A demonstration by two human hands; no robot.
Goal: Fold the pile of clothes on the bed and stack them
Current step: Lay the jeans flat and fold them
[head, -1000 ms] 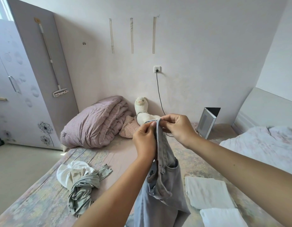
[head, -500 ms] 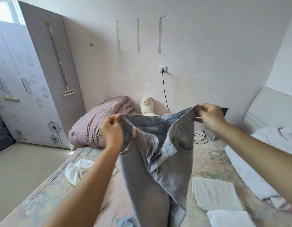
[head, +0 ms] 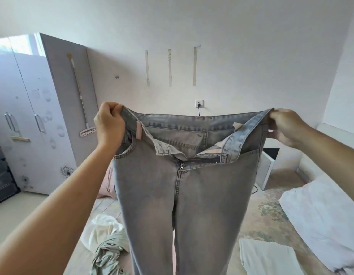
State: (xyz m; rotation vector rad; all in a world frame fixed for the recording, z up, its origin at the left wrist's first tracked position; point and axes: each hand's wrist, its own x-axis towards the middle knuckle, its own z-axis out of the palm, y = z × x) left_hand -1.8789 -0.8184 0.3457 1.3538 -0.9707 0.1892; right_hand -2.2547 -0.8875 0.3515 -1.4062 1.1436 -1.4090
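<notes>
Both hands, left hand (head: 109,124) and right hand (head: 285,126), pinch the jeans (head: 184,183) at the waistband corners, fingers clamped. Denim looks heavy, stiffish (fly open); unfolded clothes (head: 104,241) lie at 7 o'clock.

1. The bed (head: 271,197) carries a faded patterned cover.
2. A crumpled white garment (head: 100,229) lies on its left part, touching a bunched pale green garment (head: 108,253) just in front of it.
3. A folded white cloth (head: 269,257) lies flat on the right.
4. A white pillow (head: 327,221) rests at the right edge.
5. A pink quilt (head: 106,185) sits at the far end.
</notes>
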